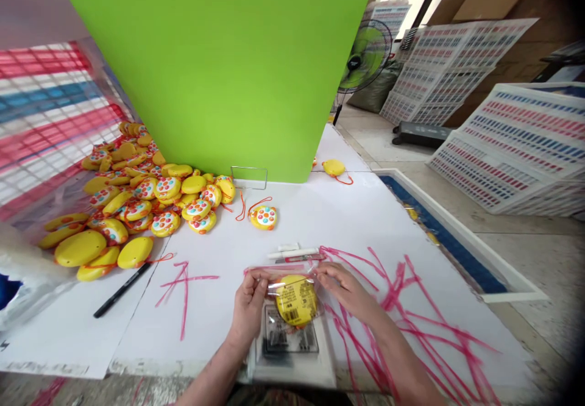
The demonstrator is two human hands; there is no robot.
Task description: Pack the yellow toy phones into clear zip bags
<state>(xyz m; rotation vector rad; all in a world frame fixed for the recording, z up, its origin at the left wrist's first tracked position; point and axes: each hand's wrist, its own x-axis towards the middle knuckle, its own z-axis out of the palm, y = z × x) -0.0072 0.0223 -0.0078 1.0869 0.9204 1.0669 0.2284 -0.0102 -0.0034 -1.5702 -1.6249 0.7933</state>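
Observation:
In the lower middle of the head view, a yellow toy [296, 302] lies inside a clear plastic bag [273, 285], printed text and a barcode facing up. My left hand [249, 301] pinches the bag's upper left corner. At the upper right corner, my right hand [343, 285] has its fingers closed on the bag's edge. Below the toy is a stack of clear bags [292, 366] with dark print, at the table's front edge. Just beyond my hands lie a white marker [292, 253] and a thin reddish-grey tool, possibly a cutter.
A heap of yellow toys [167, 188] with coloured buttons covers the left. A black marker [121, 290] lies before it. One toy [264, 217] sits apart. A green panel [219, 77] stands behind. At right is a white crate [516, 297] with blue inside; a fan [368, 55] stands farther back.

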